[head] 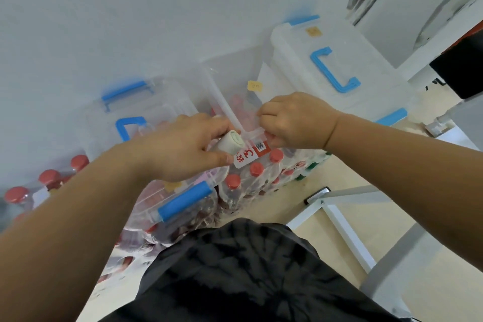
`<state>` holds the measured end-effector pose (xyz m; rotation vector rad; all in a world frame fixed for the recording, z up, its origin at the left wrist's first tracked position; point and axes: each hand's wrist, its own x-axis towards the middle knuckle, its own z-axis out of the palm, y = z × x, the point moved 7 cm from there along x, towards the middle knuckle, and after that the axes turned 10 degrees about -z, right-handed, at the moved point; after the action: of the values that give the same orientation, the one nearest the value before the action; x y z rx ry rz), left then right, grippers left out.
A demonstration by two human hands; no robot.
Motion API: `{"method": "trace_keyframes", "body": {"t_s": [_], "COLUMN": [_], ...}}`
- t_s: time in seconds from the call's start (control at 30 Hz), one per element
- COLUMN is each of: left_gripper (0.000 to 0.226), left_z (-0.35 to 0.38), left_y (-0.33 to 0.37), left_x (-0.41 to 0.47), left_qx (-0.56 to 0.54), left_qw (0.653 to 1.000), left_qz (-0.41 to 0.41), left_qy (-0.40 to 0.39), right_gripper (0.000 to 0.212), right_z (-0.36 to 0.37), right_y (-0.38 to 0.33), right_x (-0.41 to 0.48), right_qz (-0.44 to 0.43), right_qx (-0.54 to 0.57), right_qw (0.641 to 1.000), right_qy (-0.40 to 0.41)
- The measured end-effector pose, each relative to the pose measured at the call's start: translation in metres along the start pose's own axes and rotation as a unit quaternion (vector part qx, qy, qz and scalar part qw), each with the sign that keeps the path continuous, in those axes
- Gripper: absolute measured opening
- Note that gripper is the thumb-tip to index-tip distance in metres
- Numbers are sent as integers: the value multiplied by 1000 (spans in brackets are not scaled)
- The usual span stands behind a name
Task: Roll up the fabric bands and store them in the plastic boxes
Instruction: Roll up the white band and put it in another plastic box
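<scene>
My left hand (183,149) grips a rolled-up white fabric band (231,141), its round end facing me. My right hand (292,120) has its fingers curled on the rim of an open clear plastic box (235,81), just right of the roll. A closed clear box with blue handle and clips (136,112) stands to the left, partly hidden by my left hand. Another closed box with a blue handle (334,68) stands to the right.
The boxes rest on shrink-wrapped packs of red-capped bottles (251,178) against a pale wall. A white metal frame (347,217) stands on the beige floor at the right. A dark object (462,68) is at the far right.
</scene>
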<state>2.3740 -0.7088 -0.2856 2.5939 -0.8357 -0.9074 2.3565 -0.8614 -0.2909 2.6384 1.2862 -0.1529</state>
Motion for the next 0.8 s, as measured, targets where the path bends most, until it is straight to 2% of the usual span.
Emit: {"method": "trace_keyframes", "body": {"t_s": [0.13, 0.2, 0.33, 0.6, 0.8], "left_gripper": [34, 30, 28, 32, 30], "left_z": [3, 6, 10, 10, 10], "left_y": [8, 13, 18, 22, 21], "left_x": [-4, -5, -4, -3, -3], "left_qx": [7, 14, 38, 90, 80], "left_qw": [999, 998, 996, 995, 995], "left_qz": [24, 33, 30, -6, -4], "left_qy": [45, 55, 69, 52, 52], "right_gripper": [29, 21, 21, 15, 16], "right_z": [-4, -10, -14, -2, -2], "right_y": [6, 9, 6, 13, 17], "right_x": [-2, -5, -5, 5, 4], "right_qz": [-7, -17, -46, -68, -68], "right_qx": [38, 63, 51, 43, 30], "right_qw": [999, 996, 995, 997, 997], "right_qy": [28, 57, 74, -4, -3]}}
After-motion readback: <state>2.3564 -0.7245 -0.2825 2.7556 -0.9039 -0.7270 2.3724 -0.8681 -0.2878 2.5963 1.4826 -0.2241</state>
